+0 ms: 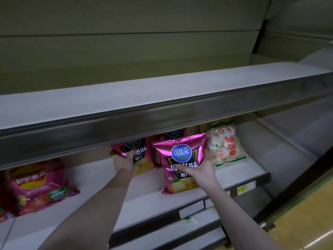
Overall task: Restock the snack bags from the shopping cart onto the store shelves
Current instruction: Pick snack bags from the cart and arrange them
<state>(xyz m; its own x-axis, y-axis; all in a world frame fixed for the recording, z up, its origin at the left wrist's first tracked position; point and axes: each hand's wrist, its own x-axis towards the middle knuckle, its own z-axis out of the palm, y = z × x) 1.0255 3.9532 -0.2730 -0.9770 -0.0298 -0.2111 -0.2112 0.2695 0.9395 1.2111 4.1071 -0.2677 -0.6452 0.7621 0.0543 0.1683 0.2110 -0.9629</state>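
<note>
- A red chip bag (36, 184) lies on the lower shelf (144, 195) at the lower left of the frame.
- The right hand (201, 170), centre right, grips the front magenta chip bag (180, 156) upright over that shelf. The thumb lies across the bag's face and the fingers are behind its right edge.
- The left hand (124, 162), just left of centre, holds a second magenta chip bag (139, 154) by its lower left side.
- A third magenta bag (173, 133) stands behind, half hidden.
- A clear cracker bag (225, 145) leans to their right.
- The upper shelf (126, 94) spans the frame above.
</note>
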